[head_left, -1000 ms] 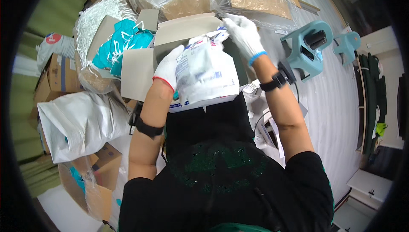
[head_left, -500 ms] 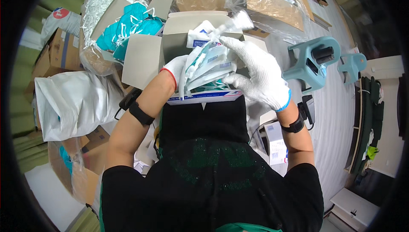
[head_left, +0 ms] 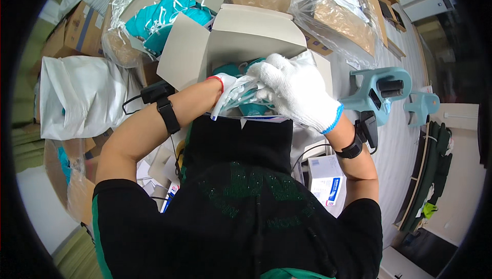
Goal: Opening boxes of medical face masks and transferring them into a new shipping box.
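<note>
My right hand (head_left: 297,92), in a white knit glove with a blue cuff, is closed around the upper part of a bundle of clear plastic packets (head_left: 240,93). My left hand (head_left: 226,80), gloved in white with a red cuff, grips the bundle's left side; its fingers are mostly hidden behind the plastic. The packets appear nearly edge-on, with something teal showing through. Both hands are over the near side of an open cardboard box (head_left: 256,20), its flaps folded outward. Teal face masks (head_left: 228,68) show inside the box, partly hidden by my hands.
Beyond the box's left flap, another open carton holds teal masks (head_left: 171,15) with white straps. A white sack (head_left: 82,97) stands at left. Plastic-lined cartons (head_left: 333,25) sit behind. Blue-grey stools (head_left: 376,92) are at right. Small white boxes (head_left: 325,179) lie by my right forearm.
The packets, fanned with their printed faces showing before, are now bunched together and turned edge-on. My right hand has closed over them. Teal masks in the box have come into view.
</note>
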Demonstrator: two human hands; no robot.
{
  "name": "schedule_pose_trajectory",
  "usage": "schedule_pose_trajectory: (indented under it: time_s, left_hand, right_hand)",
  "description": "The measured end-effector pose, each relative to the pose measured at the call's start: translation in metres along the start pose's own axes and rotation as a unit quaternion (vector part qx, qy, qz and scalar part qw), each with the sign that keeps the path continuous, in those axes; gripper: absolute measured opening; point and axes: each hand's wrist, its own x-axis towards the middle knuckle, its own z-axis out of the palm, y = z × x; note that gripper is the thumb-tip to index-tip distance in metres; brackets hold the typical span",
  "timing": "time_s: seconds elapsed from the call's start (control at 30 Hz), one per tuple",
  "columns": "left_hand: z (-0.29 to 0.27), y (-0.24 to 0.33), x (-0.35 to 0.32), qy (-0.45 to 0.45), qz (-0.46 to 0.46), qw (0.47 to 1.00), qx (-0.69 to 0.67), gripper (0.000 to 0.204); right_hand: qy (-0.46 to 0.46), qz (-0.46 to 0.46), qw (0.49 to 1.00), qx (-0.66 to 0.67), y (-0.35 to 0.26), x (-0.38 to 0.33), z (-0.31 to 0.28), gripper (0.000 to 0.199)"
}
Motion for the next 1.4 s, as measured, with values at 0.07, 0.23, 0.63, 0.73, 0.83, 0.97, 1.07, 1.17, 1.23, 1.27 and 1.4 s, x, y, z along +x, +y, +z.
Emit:
schedule_pose_trajectory:
  time_s: [0.07, 0.23, 0.63, 0.73, 0.83, 0.97, 1.07, 1.17, 1.23, 1.27, 1.4]
  left_hand:
    - [-0.005, -0.003, 0.001, 0.025, -0.020, 0.999, 0.019, 0.048]
    - [-0.013, -0.004, 0.005, 0.075, -0.060, 0.993, 0.074, 0.048]
    - [-0.027, 0.013, -0.008, 0.300, 0.114, 0.946, -0.035, 0.068]
    - [-0.033, 0.015, -0.004, 0.304, 0.205, 0.930, -0.024, 0.071]
    - [-0.025, 0.003, -0.007, 0.312, 0.199, 0.928, -0.045, 0.069]
    - [-0.027, 0.007, -0.003, 0.298, 0.232, 0.926, -0.032, 0.070]
    - [-0.027, -0.005, -0.005, 0.317, 0.223, 0.922, -0.022, 0.067]
    - [-0.031, 0.002, -0.003, 0.300, 0.225, 0.927, -0.024, 0.067]
    - [-0.030, 0.003, -0.004, 0.304, 0.232, 0.924, -0.017, 0.067]
    - [-0.029, -0.005, -0.006, 0.311, 0.226, 0.923, -0.020, 0.067]
    - [-0.021, 0.000, -0.011, 0.294, 0.220, 0.930, -0.007, 0.066]
  right_hand:
    - [0.028, 0.002, 0.999, 0.018, 0.000, 0.003, 0.002, 0.039]
    - [0.043, 0.105, 0.942, 0.315, 0.013, -0.003, 0.028, 0.028]
    - [0.255, 0.121, 0.956, 0.080, 0.023, -0.019, 0.004, 0.013]
    - [0.125, 0.123, 0.984, -0.029, 0.042, -0.012, 0.019, 0.012]
    - [0.235, 0.208, 0.948, 0.059, 0.028, -0.016, 0.010, 0.010]
    - [0.128, 0.204, 0.970, -0.008, 0.041, -0.014, 0.019, 0.010]
    - [0.295, 0.277, 0.896, 0.180, 0.036, -0.027, 0.012, 0.010]
    - [0.202, 0.216, 0.955, 0.020, 0.047, -0.022, 0.014, 0.009]
    - [0.253, 0.217, 0.936, 0.111, 0.056, -0.025, 0.010, 0.009]
    - [0.322, 0.249, 0.877, 0.256, 0.047, -0.029, 0.008, 0.010]
    - [0.316, 0.306, 0.877, 0.195, 0.039, -0.029, -0.023, 0.005]
